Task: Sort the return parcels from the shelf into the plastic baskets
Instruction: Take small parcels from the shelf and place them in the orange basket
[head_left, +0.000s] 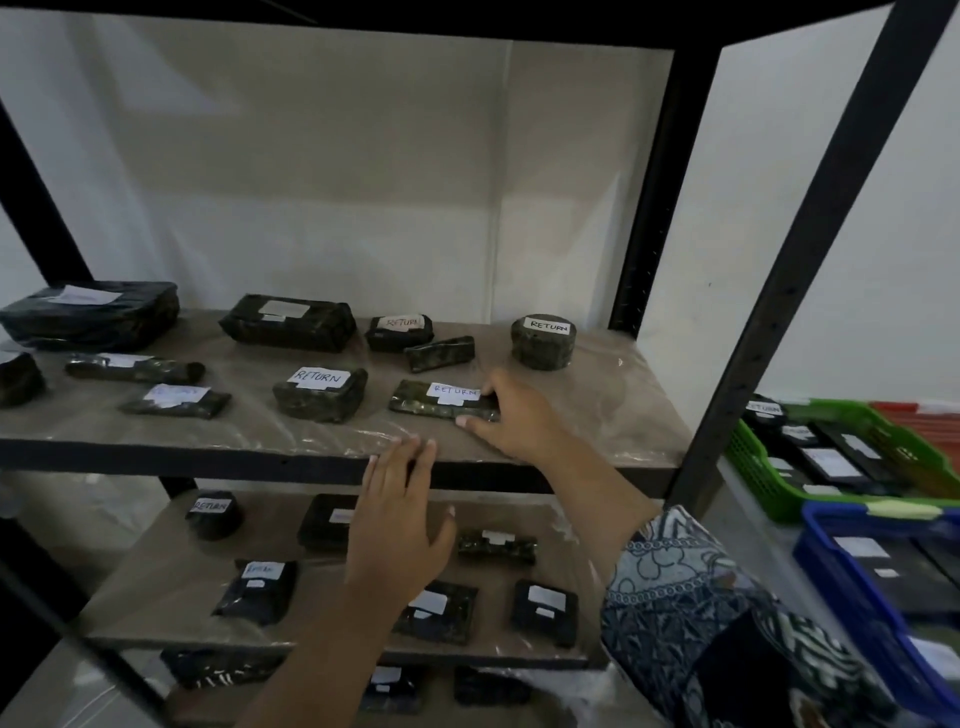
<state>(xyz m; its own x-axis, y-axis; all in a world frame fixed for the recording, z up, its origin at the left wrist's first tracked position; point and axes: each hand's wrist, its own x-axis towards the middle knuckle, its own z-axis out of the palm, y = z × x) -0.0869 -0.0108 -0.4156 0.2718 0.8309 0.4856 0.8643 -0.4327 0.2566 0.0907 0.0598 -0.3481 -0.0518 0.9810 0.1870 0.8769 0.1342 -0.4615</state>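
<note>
Head view of a sorting job at the pick-up step: a person's right hand (514, 415) reaches onto the upper shelf (613, 410) and closes its grip on the right end of a flat parcel (439, 406) labelled RETURN, thumb on the near edge and fingers curled over the far edge. The parcel lies flat on the plastic-covered board, not yet lifted. The left hand (400, 514) hovers in front of the shelf's front edge with fingers straight and together, holding nothing. Other wrapped parcels marked RETURN sit close by, among them a block (319, 396) to the left and a round one (543, 343) behind. More parcels lie on the lower shelf. To the right, past the rack's upright, stand a green basket (745, 452) and a blue basket (831, 569), both already holding dark parcels. The next move probably calls for lifting the parcel clear of its neighbours and carrying it right, round the upright, to a basket. Which basket it belongs in cannot be told from this view.
</note>
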